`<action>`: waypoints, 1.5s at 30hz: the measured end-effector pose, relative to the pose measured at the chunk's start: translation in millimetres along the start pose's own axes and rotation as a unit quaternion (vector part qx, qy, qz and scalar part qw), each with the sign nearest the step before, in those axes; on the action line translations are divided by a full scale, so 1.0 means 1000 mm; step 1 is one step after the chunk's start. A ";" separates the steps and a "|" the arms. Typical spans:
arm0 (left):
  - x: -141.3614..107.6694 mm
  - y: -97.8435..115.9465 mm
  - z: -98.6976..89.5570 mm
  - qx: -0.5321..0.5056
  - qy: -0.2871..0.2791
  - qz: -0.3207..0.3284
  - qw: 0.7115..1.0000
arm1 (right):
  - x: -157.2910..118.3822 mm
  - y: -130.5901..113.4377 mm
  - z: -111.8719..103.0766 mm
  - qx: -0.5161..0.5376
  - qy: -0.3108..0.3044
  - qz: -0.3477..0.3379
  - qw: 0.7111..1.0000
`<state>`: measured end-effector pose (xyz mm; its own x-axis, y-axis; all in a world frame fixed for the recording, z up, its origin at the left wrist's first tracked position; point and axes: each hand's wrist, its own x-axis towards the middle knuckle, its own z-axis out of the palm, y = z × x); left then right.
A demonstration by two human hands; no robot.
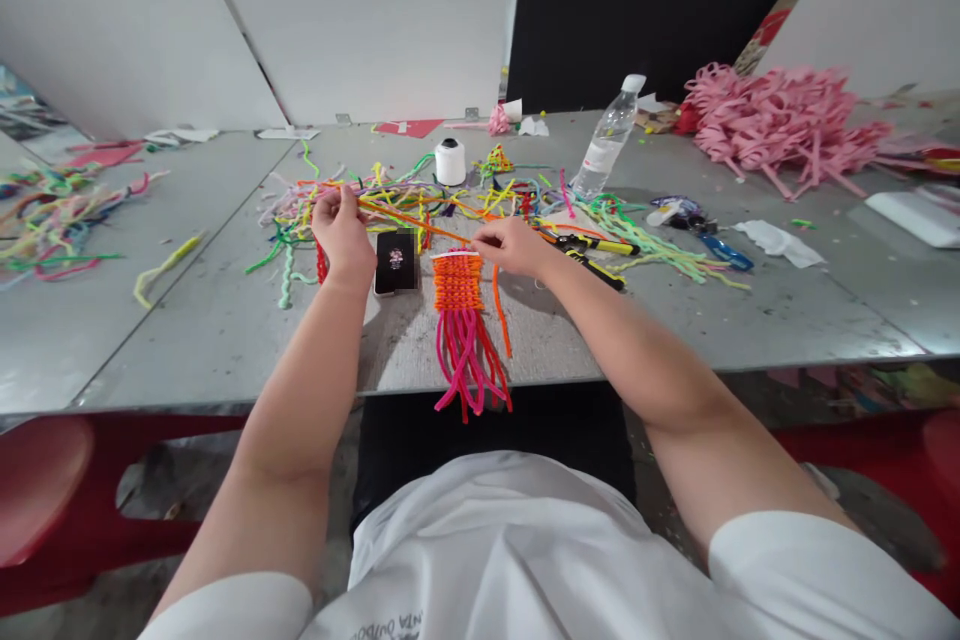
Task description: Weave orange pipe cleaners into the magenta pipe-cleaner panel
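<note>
An orange strand of yarn [420,222] runs taut between my two hands. Closed on its left end is my left hand [343,232], above the heap of cut yarn. My right hand [511,246] pinches the same strand farther along, and a loose orange tail [501,315] hangs below it. Just under the strand lies a small woven piece [457,282], orange and pink, with a white strip along its top. Its long pink and red fringe [469,355] reaches over the table's front edge. Beside the weaving is a dark phone [395,263].
Tangled coloured yarn [390,190] spreads behind my hands, with a white thread spool [450,163]. To the right are yellow-black pliers-like tools [592,250], a water bottle [606,142], a tissue [776,242] and a pink strip pile [780,125]. Red stools [45,490] flank me.
</note>
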<state>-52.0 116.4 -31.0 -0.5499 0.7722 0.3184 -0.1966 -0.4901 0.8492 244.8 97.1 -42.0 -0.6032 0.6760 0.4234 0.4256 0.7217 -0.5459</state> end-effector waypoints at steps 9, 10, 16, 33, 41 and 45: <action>0.001 0.006 0.001 -0.036 0.078 0.056 0.995 | 0.000 0.025 -0.011 -0.021 0.020 0.065 0.997; 0.001 0.007 0.002 -0.037 0.077 0.057 0.995 | 0.000 0.027 -0.012 -0.024 0.026 0.070 0.997; 0.005 0.008 -0.003 -0.039 0.090 0.052 0.994 | -0.003 0.035 -0.018 -0.006 0.040 0.075 0.996; 0.007 -0.002 -0.007 -0.062 0.059 -0.007 0.996 | -0.006 0.050 -0.026 0.010 0.073 0.112 0.991; 0.004 -0.007 -0.005 -0.074 0.019 -0.049 0.996 | -0.010 0.055 -0.031 -0.009 0.022 0.118 0.993; -0.002 -0.007 -0.001 -0.063 -0.001 -0.080 0.995 | -0.013 0.058 -0.034 -0.036 -0.002 0.122 0.992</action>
<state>-50.0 117.9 -37.9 -0.5021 0.8449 0.1847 -0.3818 -0.4081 0.8293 299.8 135.5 -54.6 -0.4788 0.8314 0.2820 0.6057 0.5453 -0.5794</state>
